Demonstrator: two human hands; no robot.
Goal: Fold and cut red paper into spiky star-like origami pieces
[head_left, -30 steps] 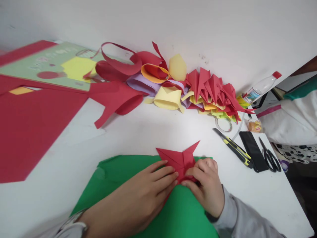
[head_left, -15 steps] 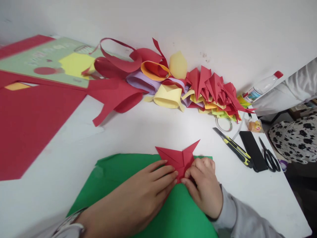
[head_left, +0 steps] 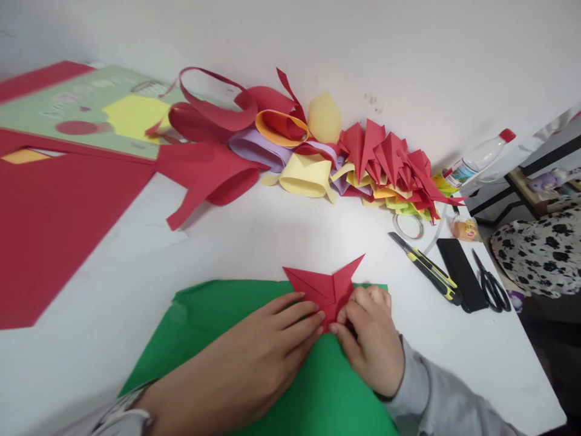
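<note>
A folded red paper piece (head_left: pixel 327 286) with two pointed tips lies on a green paper sheet (head_left: pixel 313 396) on the white table (head_left: pixel 272 242). My left hand (head_left: pixel 263 357) lies flat on the green sheet, fingers stretched out, its fingertips pressing the red piece's left lower edge. My right hand (head_left: pixel 372 339) is curled beside it, thumb and fingers pinched on the red piece's lower right part. The bottom of the red piece is hidden under both hands.
A pile of folded and curled red, yellow, purple and orange papers (head_left: pixel 318 151) lines the wall. Large red sheets (head_left: pixel 54 224) lie at left. At right are a tape roll (head_left: pixel 408 226), a utility knife (head_left: pixel 424 268), a black case (head_left: pixel 460 272), scissors (head_left: pixel 490 289) and a bottle (head_left: pixel 479 158).
Both hands stay on the red piece; my right fingers have shifted slightly along its fold. The view has drifted a little, and the white cloth at the far right has gone from sight.
</note>
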